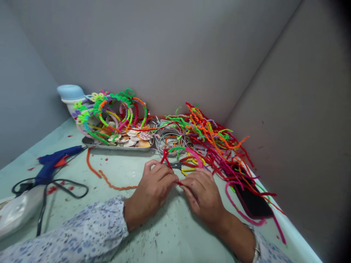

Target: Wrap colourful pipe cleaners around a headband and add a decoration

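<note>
Between my two hands is a red pipe cleaner [179,183], pinched at its middle by the fingertips of both. My left hand [157,190] is closed on it from the left, and my right hand [204,197] is closed on it from the right. Above the knuckles rises an arch of fuzzy wire, crossed red at the left, then a green stretch [176,149] and a pink stretch [195,156] running down behind my right hand. Whether the arch joins the pinched red piece is hidden by my fingers. Scissors with yellow handles [189,170] lie just beyond my hands.
A metal tray [123,147] holds shells, with pipe-cleaner hoops [109,106] over it and a blue-lidded white container [71,95] behind. Coiled wire [170,137] adjoins a tangled pipe-cleaner heap [211,131]. A phone [256,201] lies right; a blue glue gun [56,162] with cord lies left.
</note>
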Demonstrator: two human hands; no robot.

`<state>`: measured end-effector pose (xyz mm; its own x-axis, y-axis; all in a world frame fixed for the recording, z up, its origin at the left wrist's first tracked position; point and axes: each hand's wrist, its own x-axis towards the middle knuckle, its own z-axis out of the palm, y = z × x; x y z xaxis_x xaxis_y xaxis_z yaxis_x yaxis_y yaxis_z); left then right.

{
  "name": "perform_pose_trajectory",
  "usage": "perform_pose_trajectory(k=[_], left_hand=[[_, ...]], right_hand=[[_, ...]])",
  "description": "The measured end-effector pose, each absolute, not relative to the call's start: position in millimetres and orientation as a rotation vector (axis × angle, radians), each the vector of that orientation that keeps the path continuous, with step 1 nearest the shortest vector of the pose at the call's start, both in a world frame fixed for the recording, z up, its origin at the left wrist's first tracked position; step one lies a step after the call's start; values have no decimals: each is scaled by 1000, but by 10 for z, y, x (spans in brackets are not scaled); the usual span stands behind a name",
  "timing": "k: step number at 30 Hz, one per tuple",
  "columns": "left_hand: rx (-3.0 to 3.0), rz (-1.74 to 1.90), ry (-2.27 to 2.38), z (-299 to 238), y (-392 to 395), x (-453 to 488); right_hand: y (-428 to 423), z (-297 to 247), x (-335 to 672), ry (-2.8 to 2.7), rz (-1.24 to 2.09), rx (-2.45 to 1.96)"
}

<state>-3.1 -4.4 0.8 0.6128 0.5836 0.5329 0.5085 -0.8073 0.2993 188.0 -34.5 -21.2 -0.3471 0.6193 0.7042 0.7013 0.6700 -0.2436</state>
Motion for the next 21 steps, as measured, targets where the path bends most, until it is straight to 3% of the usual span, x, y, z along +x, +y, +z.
perform_pose_trajectory(k=[5, 12, 21], left_hand=[[2701, 949, 900, 4, -38, -30], [2397, 1433, 1133, 41, -86, -38], [1364, 843, 830, -3, -80, 67]], right_hand=[[-345, -220, 1883, -2071, -107, -1001], [-328, -216, 1905, -1839, -117, -1081], [-388, -216, 1866, -1846, -21, -996]])
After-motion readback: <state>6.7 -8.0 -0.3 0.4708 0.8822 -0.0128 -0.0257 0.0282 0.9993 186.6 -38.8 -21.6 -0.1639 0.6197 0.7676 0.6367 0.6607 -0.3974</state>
